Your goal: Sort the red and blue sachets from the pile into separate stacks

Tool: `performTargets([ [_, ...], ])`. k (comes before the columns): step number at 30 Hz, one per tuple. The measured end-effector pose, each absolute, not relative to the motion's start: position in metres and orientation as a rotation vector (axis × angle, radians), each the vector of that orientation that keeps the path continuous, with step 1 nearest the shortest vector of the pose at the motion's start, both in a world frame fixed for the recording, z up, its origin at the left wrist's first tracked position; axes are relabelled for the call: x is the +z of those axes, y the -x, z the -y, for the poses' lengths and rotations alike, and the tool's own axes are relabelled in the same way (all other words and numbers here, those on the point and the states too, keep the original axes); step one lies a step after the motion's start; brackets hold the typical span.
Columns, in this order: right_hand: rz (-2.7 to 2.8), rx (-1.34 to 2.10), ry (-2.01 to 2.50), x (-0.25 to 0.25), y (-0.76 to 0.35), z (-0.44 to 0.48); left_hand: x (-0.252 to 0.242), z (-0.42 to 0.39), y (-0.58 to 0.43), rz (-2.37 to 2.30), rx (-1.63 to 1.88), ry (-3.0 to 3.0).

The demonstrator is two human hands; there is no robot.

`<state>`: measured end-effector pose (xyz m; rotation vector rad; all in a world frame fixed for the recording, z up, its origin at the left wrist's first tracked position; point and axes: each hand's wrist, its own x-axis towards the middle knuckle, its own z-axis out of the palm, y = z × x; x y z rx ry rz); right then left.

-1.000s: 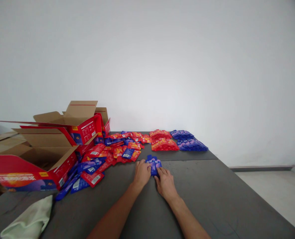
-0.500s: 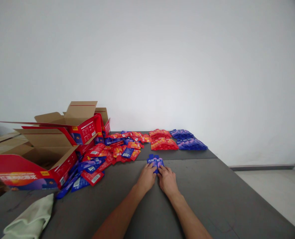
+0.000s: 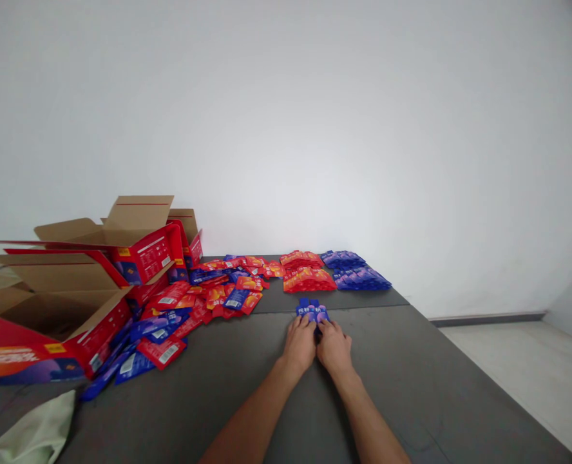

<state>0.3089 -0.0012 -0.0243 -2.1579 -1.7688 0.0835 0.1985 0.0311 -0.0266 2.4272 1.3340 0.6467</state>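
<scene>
Two blue sachets (image 3: 312, 310) lie side by side on the grey table, their printed upper ends showing beyond my fingers. My left hand (image 3: 300, 339) has its fingers curled over the left sachet, which it holds at its lower part. On the other sachet, my right hand (image 3: 333, 345) does the same from the right side. The two hands nearly touch, and they hide the lower halves of both sachets.
Neat stacks of red sachets (image 3: 309, 280) and blue sachets (image 3: 362, 278) stand near the wall. To the left spreads a loose heap of mixed sachets (image 3: 209, 303). Open cartons (image 3: 109, 335) stand beyond it, and a pale cloth (image 3: 35, 432) lies front left.
Both hands have shifted slightly to the right across the table together with the two blue sachets. My view has turned a little to the right.
</scene>
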Motion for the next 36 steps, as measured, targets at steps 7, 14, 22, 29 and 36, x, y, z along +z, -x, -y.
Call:
performTargets([
  [7,1.771,0.102,2.147,-0.023,-0.309,0.001,-0.028,-0.029,-0.197,-1.317,0.686,-2.414],
  [14,1.727,-0.026,2.106,-0.026,-0.298,0.003,-0.029,-0.026,-0.183,-1.303,0.699,-2.328],
  [22,1.832,-0.11,1.891,-0.028,-0.246,0.007,-0.021,-0.024,-0.129,-1.513,0.671,-2.285],
  [29,2.019,-0.079,1.751,-0.02,-0.196,0.0,-0.024,-0.039,-0.079,-1.712,0.713,-2.297],
  [36,2.07,-0.03,1.73,-0.019,-0.162,-0.03,-0.028,-0.081,-0.034,-1.991,0.805,-2.286],
])
